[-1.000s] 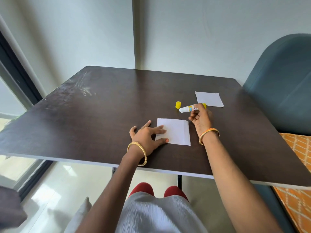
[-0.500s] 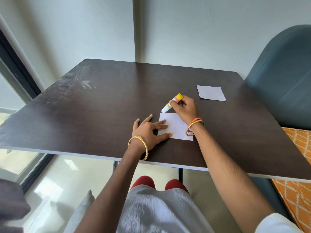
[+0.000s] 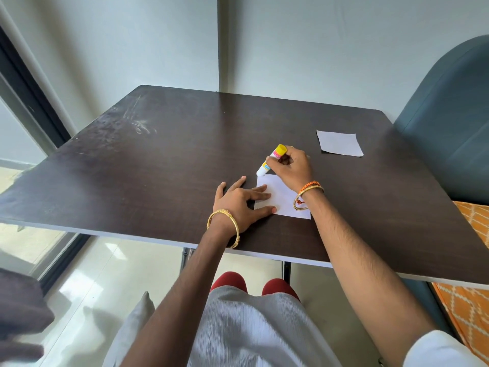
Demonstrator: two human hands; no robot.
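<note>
Glue stick (image 3: 275, 154) gripped in right hand (image 3: 293, 168), left hand (image 3: 238, 205) flat on paper (image 3: 283, 198), on scuffed dark table (image 3: 158, 168) (grey walls (image 3: 158, 49) behind).

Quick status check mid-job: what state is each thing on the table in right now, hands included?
Near paper: flat on the table, pinned by the left hand.
Left hand: fingers spread, pressing the paper's left edge.
Glue stick: tilted, white end down at the paper's far left corner.
Right hand: gripping the glue stick.
Far paper: lying flat, untouched.
</note>
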